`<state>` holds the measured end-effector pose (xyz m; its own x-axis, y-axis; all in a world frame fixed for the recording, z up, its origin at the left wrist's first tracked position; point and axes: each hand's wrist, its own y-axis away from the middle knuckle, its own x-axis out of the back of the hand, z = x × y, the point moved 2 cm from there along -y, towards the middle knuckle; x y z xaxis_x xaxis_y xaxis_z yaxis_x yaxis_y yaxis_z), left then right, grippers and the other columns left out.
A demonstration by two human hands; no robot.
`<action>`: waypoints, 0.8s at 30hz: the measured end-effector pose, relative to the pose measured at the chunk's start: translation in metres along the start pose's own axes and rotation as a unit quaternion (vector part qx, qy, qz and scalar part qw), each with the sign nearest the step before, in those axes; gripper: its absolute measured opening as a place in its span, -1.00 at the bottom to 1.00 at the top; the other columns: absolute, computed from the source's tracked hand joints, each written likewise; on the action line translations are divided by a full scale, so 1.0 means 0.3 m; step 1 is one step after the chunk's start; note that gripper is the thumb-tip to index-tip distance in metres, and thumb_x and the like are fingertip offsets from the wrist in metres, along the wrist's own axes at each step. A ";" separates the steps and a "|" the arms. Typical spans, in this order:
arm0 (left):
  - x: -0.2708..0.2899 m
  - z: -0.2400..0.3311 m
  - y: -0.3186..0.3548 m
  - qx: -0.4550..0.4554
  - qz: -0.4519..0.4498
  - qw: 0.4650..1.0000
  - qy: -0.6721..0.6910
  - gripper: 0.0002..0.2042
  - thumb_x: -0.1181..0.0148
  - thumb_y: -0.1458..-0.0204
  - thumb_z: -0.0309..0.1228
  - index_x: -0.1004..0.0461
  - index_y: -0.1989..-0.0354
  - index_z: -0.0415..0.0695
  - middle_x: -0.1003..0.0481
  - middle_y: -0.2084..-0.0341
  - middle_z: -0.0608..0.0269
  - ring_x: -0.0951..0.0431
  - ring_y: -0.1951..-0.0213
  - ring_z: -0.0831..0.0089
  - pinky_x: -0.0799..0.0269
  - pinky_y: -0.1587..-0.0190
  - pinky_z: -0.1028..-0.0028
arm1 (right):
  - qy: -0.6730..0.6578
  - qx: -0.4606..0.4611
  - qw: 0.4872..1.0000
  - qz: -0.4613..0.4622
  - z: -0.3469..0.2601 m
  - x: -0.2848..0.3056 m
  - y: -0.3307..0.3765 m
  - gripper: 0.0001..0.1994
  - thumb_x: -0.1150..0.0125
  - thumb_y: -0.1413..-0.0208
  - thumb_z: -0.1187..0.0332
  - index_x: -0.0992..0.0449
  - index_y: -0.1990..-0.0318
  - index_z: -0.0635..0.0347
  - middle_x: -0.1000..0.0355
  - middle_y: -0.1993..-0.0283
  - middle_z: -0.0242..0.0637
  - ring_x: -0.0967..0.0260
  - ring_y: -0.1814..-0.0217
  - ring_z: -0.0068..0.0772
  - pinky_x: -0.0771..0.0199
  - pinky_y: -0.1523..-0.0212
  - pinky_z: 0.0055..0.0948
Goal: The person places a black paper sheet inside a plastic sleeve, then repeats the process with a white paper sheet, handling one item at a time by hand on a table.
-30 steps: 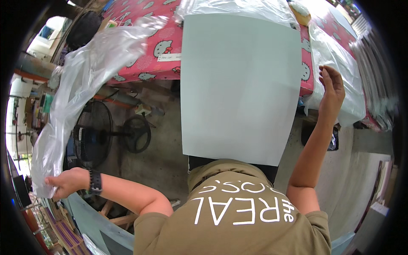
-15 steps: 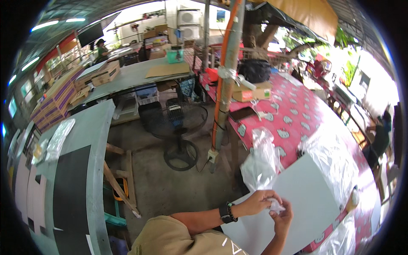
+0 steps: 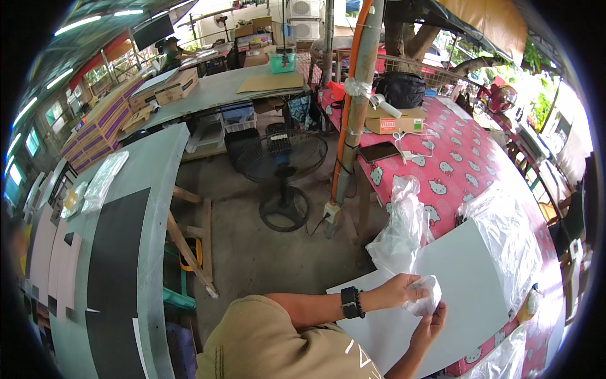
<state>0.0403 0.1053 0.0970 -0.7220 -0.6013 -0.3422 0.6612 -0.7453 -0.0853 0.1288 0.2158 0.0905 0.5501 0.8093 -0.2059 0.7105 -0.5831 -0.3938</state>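
Observation:
My left hand (image 3: 398,291) and my right hand (image 3: 430,322) meet low in the view, both closed on a crumpled wad of clear plastic film (image 3: 423,297). A black watch sits on my left wrist. Under the hands lies a large white board (image 3: 461,284), resting partly on the table with the red patterned cloth (image 3: 454,158). The plastic film trails up from the wad into a loose bunch (image 3: 404,221) at the board's upper edge. More clear plastic (image 3: 508,243) drapes over the board's right side.
A floor fan (image 3: 281,167) stands on the concrete, beside a post with an orange pipe (image 3: 353,107). A long grey bench (image 3: 145,208) with black and white sheets is at left. A cardboard box (image 3: 394,120), a black bag and a phone lie on the red table.
My view has swung from looking down at the board to facing the workshop. My hands, spread wide a second ago, have come together and bunched the plastic film into a wad.

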 end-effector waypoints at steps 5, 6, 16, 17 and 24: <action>-0.055 0.022 -0.001 -0.004 0.049 0.988 -0.150 -0.63 -0.16 0.07 -0.22 -0.37 0.22 -0.30 -0.42 0.46 0.37 -0.33 0.40 0.69 -0.28 0.36 0.63 | 0.038 -0.055 0.996 -0.064 -0.028 0.039 0.020 -0.83 -0.08 0.01 0.41 -0.33 0.30 0.34 -0.29 0.42 -0.42 -0.20 0.41 -0.66 -0.21 0.41 -0.69; -0.062 0.044 0.006 0.010 0.054 0.980 -0.191 -0.62 -0.17 0.08 -0.21 -0.38 0.24 -0.30 -0.42 0.47 0.36 -0.33 0.40 0.68 -0.28 0.35 0.63 | 0.052 -0.101 0.990 -0.081 -0.026 0.054 0.017 -0.83 -0.08 0.01 0.42 -0.33 0.30 0.34 -0.29 0.41 -0.41 -0.20 0.39 -0.66 -0.22 0.39 -0.68; 0.066 0.028 -0.027 -0.022 0.060 0.981 -0.181 -0.68 -0.18 0.09 -0.21 -0.41 0.44 -0.28 -0.33 0.62 0.42 -0.19 0.51 0.71 -0.19 0.50 0.56 | 0.266 -0.078 0.961 -0.006 0.025 0.009 -0.020 -0.81 -0.01 -0.02 0.35 -0.29 0.55 0.25 -0.11 0.63 -0.49 0.01 0.58 -0.66 -0.05 0.64 -0.59; 0.080 -0.020 -0.047 -0.023 0.068 0.990 -0.123 -0.67 -0.17 0.09 -0.20 -0.39 0.47 -0.29 -0.30 0.64 0.42 -0.18 0.52 0.71 -0.18 0.51 0.55 | 0.240 -0.084 0.967 0.011 0.041 0.000 -0.019 -0.83 0.02 -0.03 0.39 -0.27 0.55 0.25 -0.10 0.63 -0.50 0.01 0.59 -0.68 -0.03 0.64 -0.62; -0.003 -0.051 -0.116 -0.110 -0.001 0.989 -0.103 -0.64 -0.11 0.04 -0.22 -0.37 0.26 -0.31 -0.43 0.48 0.28 -0.34 0.37 0.64 -0.28 0.26 0.58 | 0.308 -0.029 0.948 0.068 -0.003 0.018 -0.029 -0.73 0.15 -0.14 0.34 -0.20 0.58 0.24 -0.01 0.67 -0.53 0.11 0.61 -0.70 0.10 0.64 -0.63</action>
<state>0.0211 0.1363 0.0859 -0.7343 -0.6629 -0.1460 0.6720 -0.6795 -0.2945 0.1260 0.2252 0.0936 0.7780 0.5415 0.3185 0.6273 -0.6972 -0.3470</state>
